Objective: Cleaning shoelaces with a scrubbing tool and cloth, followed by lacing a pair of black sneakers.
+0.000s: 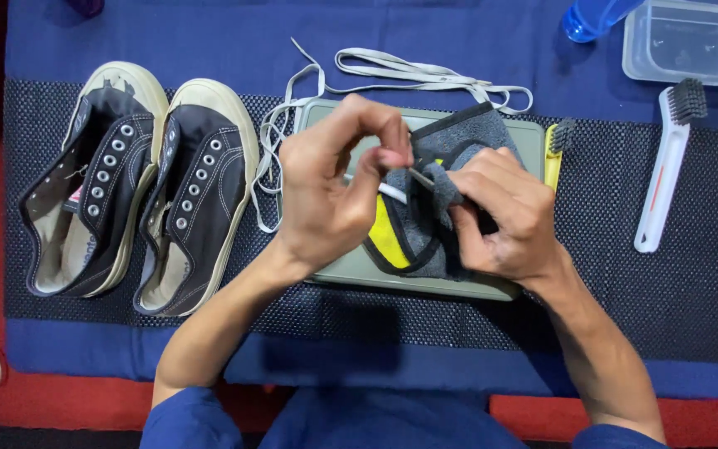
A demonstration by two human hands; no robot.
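Pinching a white shoelace [392,193] with my left hand [330,187] — thumb and fingertips narrow on it, just above the grey tray [533,137]. My right hand [504,220] is closed around a grey cloth [459,137] with black trim and a yellow underside, bunched over the lace. The lace's short visible stretch runs left-to-right, slightly tilted down toward the left, bridging the two hands; both touch it, so neither is nearer. The hands sit near each other, cloth between them.

The rest of the lace, plus what looks like a second one [409,76], trails up and left off the tray's far edge onto the dark mesh mat [625,291] and the blue covering [209,33] of the bench. I can't tell which strand joins the held one.

Left of my left hand, well apart: two black sneakers [139,191], laces out, toes pointing away. A yellow brush [554,150] lies at the tray's right edge; a white brush [666,166] further right. Far right corner — clear plastic box [691,41] and blue bottle [592,17]. Open room: the mat to the right of the tray, and the near strip.
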